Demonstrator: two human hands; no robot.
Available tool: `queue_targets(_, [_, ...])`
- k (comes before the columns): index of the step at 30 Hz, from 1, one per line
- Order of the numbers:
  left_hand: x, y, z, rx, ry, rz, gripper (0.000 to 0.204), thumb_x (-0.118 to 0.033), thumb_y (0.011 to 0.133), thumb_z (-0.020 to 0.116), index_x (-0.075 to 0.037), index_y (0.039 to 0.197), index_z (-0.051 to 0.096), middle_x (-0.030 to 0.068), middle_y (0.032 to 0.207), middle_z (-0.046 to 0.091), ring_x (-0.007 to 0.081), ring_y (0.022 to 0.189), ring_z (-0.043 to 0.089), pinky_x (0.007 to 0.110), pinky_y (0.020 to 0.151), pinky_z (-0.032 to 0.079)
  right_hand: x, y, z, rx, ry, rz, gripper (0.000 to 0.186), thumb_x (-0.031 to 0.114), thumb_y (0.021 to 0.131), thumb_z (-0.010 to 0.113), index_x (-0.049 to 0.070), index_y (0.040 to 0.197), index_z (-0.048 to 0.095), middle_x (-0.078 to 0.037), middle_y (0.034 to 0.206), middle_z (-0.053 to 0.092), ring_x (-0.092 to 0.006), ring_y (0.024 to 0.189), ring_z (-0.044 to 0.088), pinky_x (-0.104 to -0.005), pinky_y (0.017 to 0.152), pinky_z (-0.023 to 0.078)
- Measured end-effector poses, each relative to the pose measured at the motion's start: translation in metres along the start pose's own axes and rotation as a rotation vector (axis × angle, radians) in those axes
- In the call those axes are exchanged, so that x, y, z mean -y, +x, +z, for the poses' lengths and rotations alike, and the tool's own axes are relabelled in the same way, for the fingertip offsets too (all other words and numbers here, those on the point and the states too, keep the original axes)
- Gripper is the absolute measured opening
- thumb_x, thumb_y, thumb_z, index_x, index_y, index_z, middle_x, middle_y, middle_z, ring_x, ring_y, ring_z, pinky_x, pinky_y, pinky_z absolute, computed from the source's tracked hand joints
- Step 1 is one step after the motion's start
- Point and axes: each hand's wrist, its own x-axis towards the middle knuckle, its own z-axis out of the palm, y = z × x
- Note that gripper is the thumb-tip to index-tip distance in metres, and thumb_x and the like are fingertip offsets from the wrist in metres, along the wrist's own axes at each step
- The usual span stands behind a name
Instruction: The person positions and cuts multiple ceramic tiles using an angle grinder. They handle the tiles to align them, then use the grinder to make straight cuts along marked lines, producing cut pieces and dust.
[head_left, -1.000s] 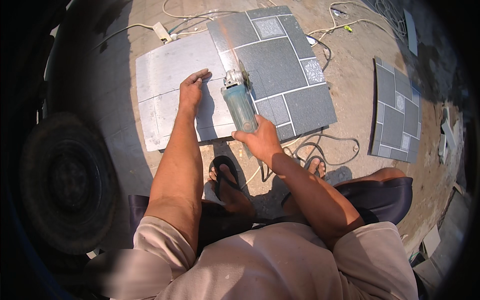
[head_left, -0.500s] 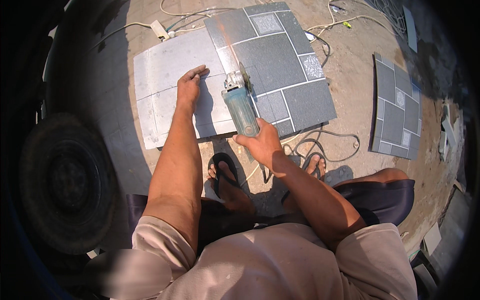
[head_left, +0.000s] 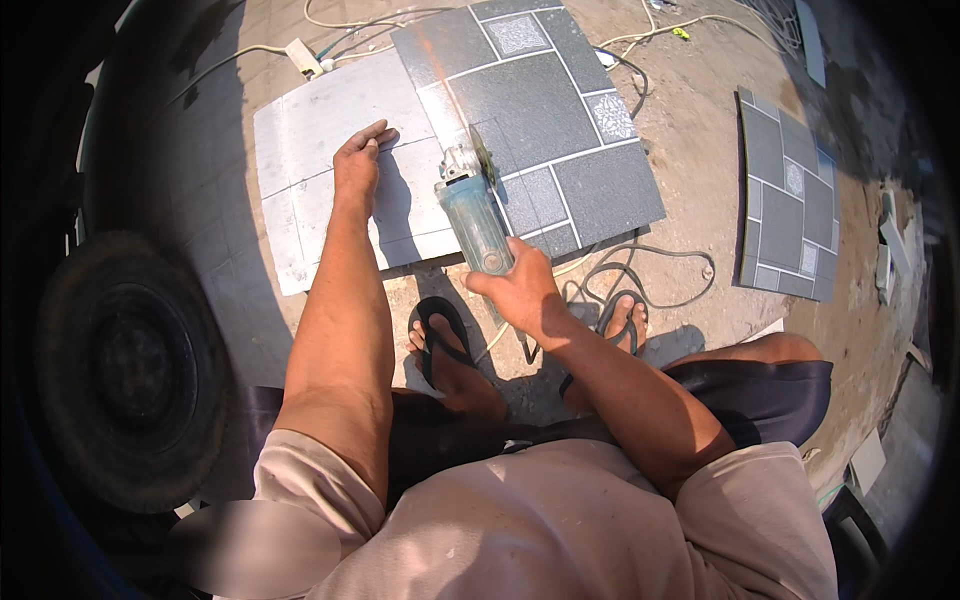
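My right hand (head_left: 515,275) is closed around the body of a teal angle grinder (head_left: 470,215). The grinder's disc stands upright on the patterned grey tile (head_left: 525,110), at its left part, where a pale dusty streak with an orange line runs up from the disc. My left hand (head_left: 362,158) rests on the pale tile (head_left: 290,150) left of the grinder, fingers extended, and holds nothing. Thin dark lines cross the pale surface. The patterned tile adjoins the pale one on the right.
Another patterned tile (head_left: 775,225) lies at right. Beyond the tiles are cords and a pale power strip (head_left: 300,57). A dark cord (head_left: 655,300) loops near my sandalled feet (head_left: 445,350). A wheel (head_left: 135,370) stands at far left, and pale offcuts (head_left: 885,245) lie at far right.
The grinder has moved slightly toward me relative to the tiles, along the streak, in my right hand. The tiles appear a little higher and farther left in the picture. My left hand stays on the pale tile.
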Motion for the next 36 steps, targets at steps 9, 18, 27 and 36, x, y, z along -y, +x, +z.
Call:
queue_targets(9, [-0.014,-0.006,0.002,-0.049,-0.022,0.001,0.040,-0.007,0.116,0.046,-0.005,0.147,0.071,0.0094,0.135,0.080,0.0208,0.134,0.067,0.037,0.125,0.040,-0.013,-0.009,0.001,0.007,-0.019,0.001,0.060,0.035,0.078,0.088,-0.010,0.114,0.073,-0.022,0.090,0.078,-0.0301,0.084,0.076,-0.0422,0.081,0.059])
queue_targets(18, [-0.006,-0.004,-0.006,-0.055,-0.066,0.021,0.042,-0.005,0.116,0.044,-0.002,0.149,0.068,0.0133,0.137,0.079,0.0225,0.133,0.069,0.038,0.125,0.042,-0.013,-0.019,0.000,0.009,-0.036,0.038,0.060,0.036,0.079,0.087,-0.010,0.114,0.072,-0.022,0.090,0.077,-0.0316,0.084,0.076,-0.0434,0.081,0.058])
queue_targets(27, [-0.004,-0.001,-0.004,-0.050,-0.101,0.004,0.042,-0.005,0.116,0.043,-0.002,0.151,0.066,0.0143,0.139,0.078,0.0235,0.135,0.069,0.039,0.126,0.041,-0.027,-0.025,0.003,-0.026,-0.058,0.038,0.059,0.035,0.079,0.086,-0.010,0.115,0.072,-0.023,0.091,0.078,-0.0323,0.086,0.075,-0.0437,0.082,0.058])
queue_targets(36, [-0.013,-0.006,-0.004,-0.061,-0.090,-0.028,0.042,-0.009,0.117,0.043,-0.005,0.153,0.066,0.0114,0.140,0.078,0.0242,0.137,0.067,0.043,0.127,0.038,-0.011,-0.036,-0.011,0.114,0.015,0.140,0.089,0.040,0.079,0.087,-0.020,0.139,0.060,-0.040,0.123,0.073,-0.0478,0.121,0.073,-0.0458,0.106,0.056])
